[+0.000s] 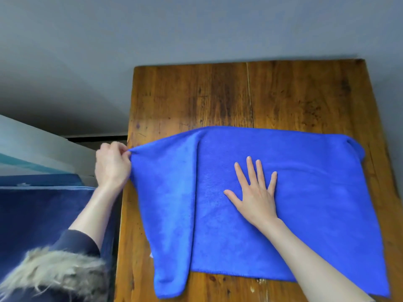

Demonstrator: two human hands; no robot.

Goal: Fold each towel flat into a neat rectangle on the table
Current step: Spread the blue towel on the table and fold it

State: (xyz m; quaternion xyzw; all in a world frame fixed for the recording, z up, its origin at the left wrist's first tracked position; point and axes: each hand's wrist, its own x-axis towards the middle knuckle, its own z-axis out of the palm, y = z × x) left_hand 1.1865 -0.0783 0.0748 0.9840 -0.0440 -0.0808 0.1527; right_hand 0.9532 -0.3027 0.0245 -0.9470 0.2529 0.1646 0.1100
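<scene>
Pinching grip of the left hand [112, 165]: fingers and thumb curl round the upper-left corner of the bright blue microfibre towel [305, 203], holding that corner raised just past the left edge of the worn brown wooden table [218, 94]. Right hand [254, 192]: fingers straight and spread, palm flat on the towel near its middle, pinning the cloth to the table. The towel lies across the near half of the table with its long axis left to right; its left portion forms a loose flap [170, 214] that slopes from the held corner down to the near edge, bounded by a vertical crease just left of the pressing hand. The cloth extends rightward from the left grip, so the likely coming move is to carry the held corner to the right over the crease, the right hand serving as anchor. The left hand is the nearer to the flap. Open room: bare wood on the far half of the table; the towel's right edge lies close to the table's right edge, and the near hem close to the near edge. A fur-trimmed dark sleeve [65, 269] shows at lower left
</scene>
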